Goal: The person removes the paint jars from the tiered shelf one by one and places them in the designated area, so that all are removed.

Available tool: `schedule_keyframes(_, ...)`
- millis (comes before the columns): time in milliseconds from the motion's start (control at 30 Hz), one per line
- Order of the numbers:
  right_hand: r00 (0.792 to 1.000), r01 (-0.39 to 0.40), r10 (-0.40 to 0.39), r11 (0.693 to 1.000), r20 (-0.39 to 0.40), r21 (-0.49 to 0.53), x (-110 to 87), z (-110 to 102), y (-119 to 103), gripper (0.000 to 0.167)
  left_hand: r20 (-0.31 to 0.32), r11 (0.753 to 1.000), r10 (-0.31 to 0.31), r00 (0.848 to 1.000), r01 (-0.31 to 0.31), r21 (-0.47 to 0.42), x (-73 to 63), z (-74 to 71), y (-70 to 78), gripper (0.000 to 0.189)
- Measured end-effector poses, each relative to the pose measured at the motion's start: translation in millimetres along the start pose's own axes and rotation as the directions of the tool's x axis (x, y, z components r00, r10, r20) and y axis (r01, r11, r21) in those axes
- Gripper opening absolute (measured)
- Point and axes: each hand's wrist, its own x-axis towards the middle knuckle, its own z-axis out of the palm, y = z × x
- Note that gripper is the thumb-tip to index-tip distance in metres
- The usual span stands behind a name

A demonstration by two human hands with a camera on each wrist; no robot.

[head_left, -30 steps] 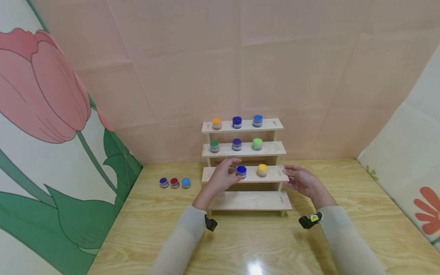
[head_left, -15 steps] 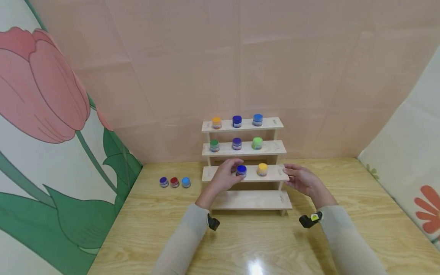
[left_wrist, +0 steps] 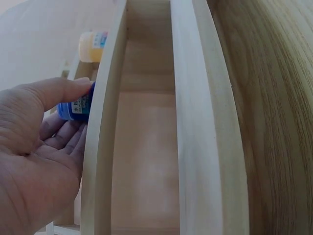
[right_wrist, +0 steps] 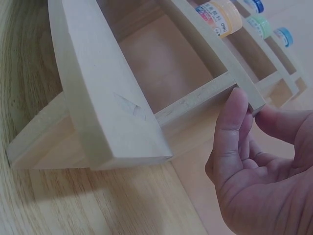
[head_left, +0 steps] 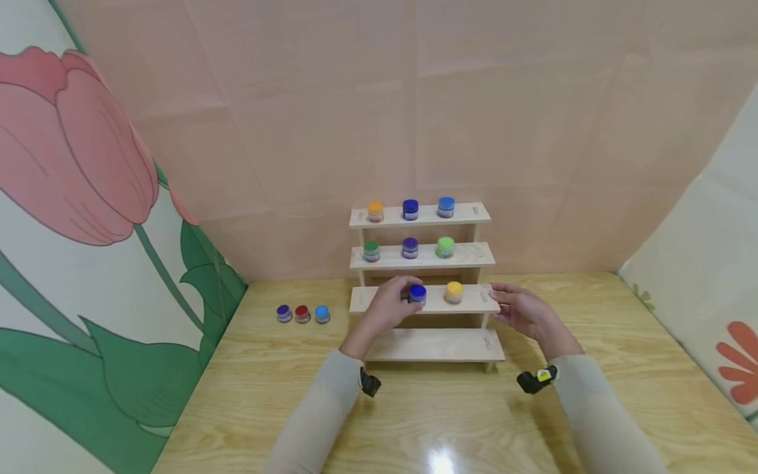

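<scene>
A pale wooden four-tier display stand [head_left: 438, 343] stands on the table. On its second tier from the bottom, my left hand [head_left: 387, 306] holds a dark blue paint jar [head_left: 417, 293] between thumb and fingers. In the left wrist view the thumb lies along the near side of this blue jar [left_wrist: 74, 108], fingers behind it; its lower end is hidden by the board's edge. A yellow paint jar [head_left: 453, 292] stands to its right on the same tier. At that tier's right end, my right hand [right_wrist: 264, 166] pinches the board's corner between thumb and forefinger.
Left of the stand, purple [head_left: 284, 313], red [head_left: 303, 314] and light blue [head_left: 322, 314] jars stand in a row on the table [head_left: 249, 375]. The top tier carries orange, dark blue and blue jars; the tier below, green [head_left: 371, 251], purple and light green [head_left: 445, 247] ones.
My left hand has shifted very slightly to the right, its fingers still around the blue paint jar. The right hand keeps its pinch on the board's end. The other jars have not moved.
</scene>
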Motion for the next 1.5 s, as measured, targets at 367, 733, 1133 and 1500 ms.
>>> schedule_keyframes(367, 1.0, 0.007, -0.007, 1.0, 0.008, 0.006, 0.5, -2.7, -1.6, 0.055, -0.019, 0.999, -0.003, 1.0, 0.002, -0.033, -11.8, -20.7, 4.3, 0.043)
schedule_keyframes(733, 1.0, 0.02, -0.02, 1.0, 0.023, 0.009, -0.9, -2.9, -2.9, 0.056, -0.054, 0.996, 0.027, 0.998, -0.032, -0.086, -29.7, -41.4, -8.2, 0.044)
schedule_keyframes(1133, 1.0, 0.0, 0.0, 1.0, 0.018, 0.004, -1.1, -2.5, -1.3, 0.053, -0.105, 0.997, 0.025, 0.994, -0.033, -0.074, -50.5, -55.4, -21.9, 0.043)
schedule_keyframes(1500, 1.0, 0.006, -0.007, 1.0, 0.021, 0.014, 1.7, -1.8, 0.9, 0.054, -0.161, 0.995, -0.011, 0.987, -0.005, -0.099, -71.6, -77.1, -38.2, 0.044)
